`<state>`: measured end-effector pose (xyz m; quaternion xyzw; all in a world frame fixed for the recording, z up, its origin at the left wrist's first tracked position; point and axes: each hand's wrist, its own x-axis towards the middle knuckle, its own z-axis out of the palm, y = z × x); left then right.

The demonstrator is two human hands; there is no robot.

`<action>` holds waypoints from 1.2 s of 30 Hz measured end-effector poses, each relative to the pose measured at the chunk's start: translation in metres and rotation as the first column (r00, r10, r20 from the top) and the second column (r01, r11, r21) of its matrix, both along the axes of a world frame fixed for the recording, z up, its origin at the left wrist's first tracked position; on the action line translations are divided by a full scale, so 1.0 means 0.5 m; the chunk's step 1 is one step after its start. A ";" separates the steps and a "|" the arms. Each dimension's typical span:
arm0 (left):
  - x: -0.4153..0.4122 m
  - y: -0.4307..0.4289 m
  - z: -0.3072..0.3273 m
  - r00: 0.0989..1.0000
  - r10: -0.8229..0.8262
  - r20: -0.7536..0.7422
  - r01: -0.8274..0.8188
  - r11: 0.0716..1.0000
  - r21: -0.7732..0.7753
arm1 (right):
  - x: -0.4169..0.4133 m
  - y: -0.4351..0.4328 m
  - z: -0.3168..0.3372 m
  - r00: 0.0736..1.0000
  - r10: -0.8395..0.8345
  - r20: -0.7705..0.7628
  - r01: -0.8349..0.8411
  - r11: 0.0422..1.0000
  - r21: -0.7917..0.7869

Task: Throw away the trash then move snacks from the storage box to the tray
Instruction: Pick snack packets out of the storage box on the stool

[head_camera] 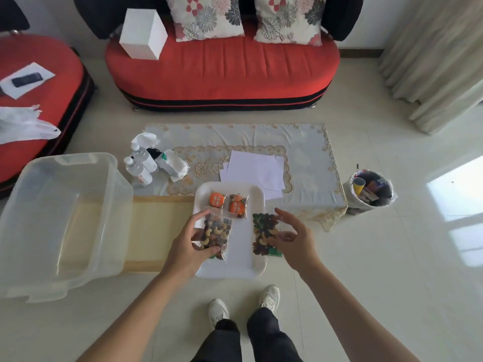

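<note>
A white tray (236, 267) lies on the low table in front of me. Two small orange snack packs (217, 199) (237, 206) sit at its far end. My left hand (192, 246) grips a clear bag of mixed nuts (215, 235) over the tray's left side. A second mixed-nut bag (264, 236) lies at the tray's right edge, and my right hand (292, 239) hovers beside it with fingers spread and relaxed, thumb touching the bag. The clear plastic storage box (65, 220) stands to the left and looks empty.
A trash bin (369, 192) lined with a white bag and holding wrappers stands on the floor to the right. Bottles and tissues (154, 163) and white paper sheets (254, 171) lie on the tablecloth. A red sofa stands behind.
</note>
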<state>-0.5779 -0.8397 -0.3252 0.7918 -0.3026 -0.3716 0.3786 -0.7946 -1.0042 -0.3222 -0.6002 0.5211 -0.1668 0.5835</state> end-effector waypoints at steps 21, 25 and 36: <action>0.044 -0.010 -0.332 0.986 0.169 0.001 -0.168 0.981 0.096 | 0.120 0.032 -0.336 0.987 0.100 -0.125 -0.075 0.980 0.186; 0.046 -0.016 -0.341 0.990 0.140 0.012 -0.140 0.986 0.089 | 0.121 0.028 -0.349 0.980 0.101 -0.174 -0.069 0.981 0.182; 0.038 -0.019 -0.343 0.948 -0.041 0.315 -0.020 0.982 0.189 | 0.137 0.043 -0.318 0.919 0.184 -0.348 -0.198 0.980 -0.005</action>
